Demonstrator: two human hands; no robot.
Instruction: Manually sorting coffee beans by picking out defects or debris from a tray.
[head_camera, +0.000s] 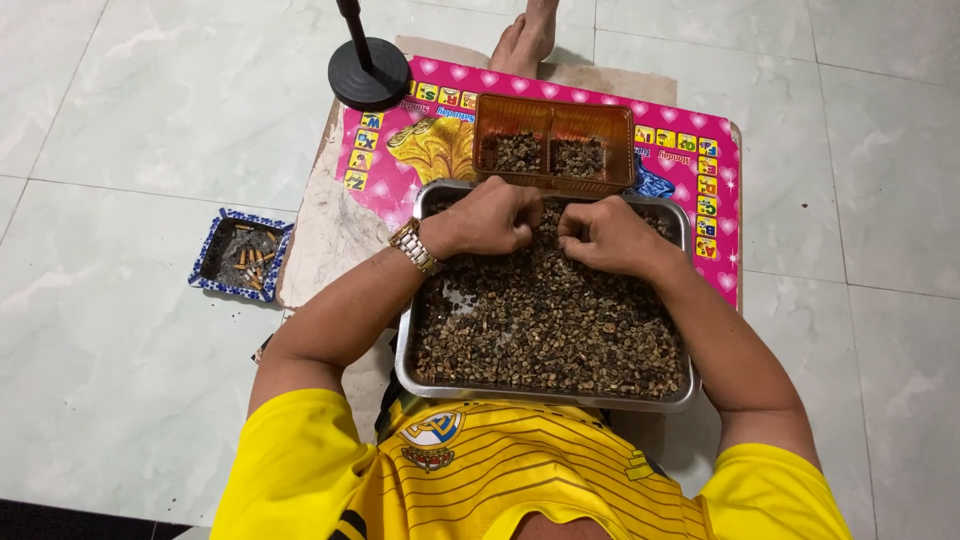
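Far left on the floor sits a blue & white ashtray (241, 255) w/ stubs in it. Next, up top, is a black round stand base (369, 73) w/ a pole going up. It sits on the corner of my pink mat (720, 215), the one w/ hearts & little letter squares.

Then my left hand (487, 217). It has a gold watch (414, 246) on the wrist. The fingers are curled in, almost a fist, & the tips pinch at the little brown seeds (545, 325). I can't tell just which bit they hold, too small.

The seeds fill a big metal tray (545, 398) on my lap, in front of my yellow shirt (500, 480). The pile is thick near me & thin in the far left corner, where bare metal shows.

Behind the tray is an orange plastic box (555, 143) w/ 2 parts. Each part has a small dark heap in it.

My right hand (605, 235) is just beside the left one, nearly touching. It's curled too, fingers bent down into the seeds, thumb tucked in.

Up top, past the mat, a bare foot (527, 38) rests on the tiles.
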